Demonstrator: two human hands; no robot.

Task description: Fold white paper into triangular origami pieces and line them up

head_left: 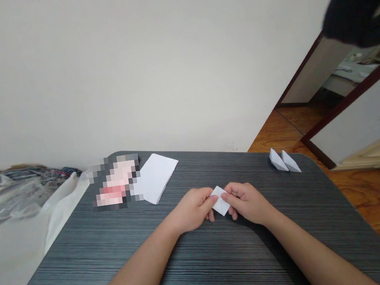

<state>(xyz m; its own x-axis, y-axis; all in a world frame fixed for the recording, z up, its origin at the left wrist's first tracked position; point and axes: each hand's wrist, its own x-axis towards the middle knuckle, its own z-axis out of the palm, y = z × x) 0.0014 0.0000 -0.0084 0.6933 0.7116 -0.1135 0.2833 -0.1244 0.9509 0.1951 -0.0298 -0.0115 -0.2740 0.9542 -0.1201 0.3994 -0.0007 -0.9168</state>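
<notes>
Head view, and from where I stand both hands meet over the table (200, 268), holding 1 small folded white paper diamond (222, 207) between them. The left hand (196, 209) pinches its left corner, thumb on top and fingers curled beneath; the right hand (249, 201) grips the right corner the same way. Those fingers and thumbs cover both side corners, so only the middle, top and bottom points show.

Beyond the left hand, and a little to its left, lies a stack of white paper (159, 175). Just farther left of that hand is a pinkish item (119, 178), blurred into blocks that overlap the stack's near-left edge; I can't tell what it is. Well out past the right hand, near the table's far right corner, 2 folded white paper pieces (279, 162) sit side by side.

Far to the left of the left hand, clear plastic (24, 196) lies over a heap beside the table. A pale wall (165, 70) rises beyond both hands. Off to the right hand's right are wooden flooring (375, 201) and a doorway (339, 74), partly blocked by a dark blurred shape (358, 5).
</notes>
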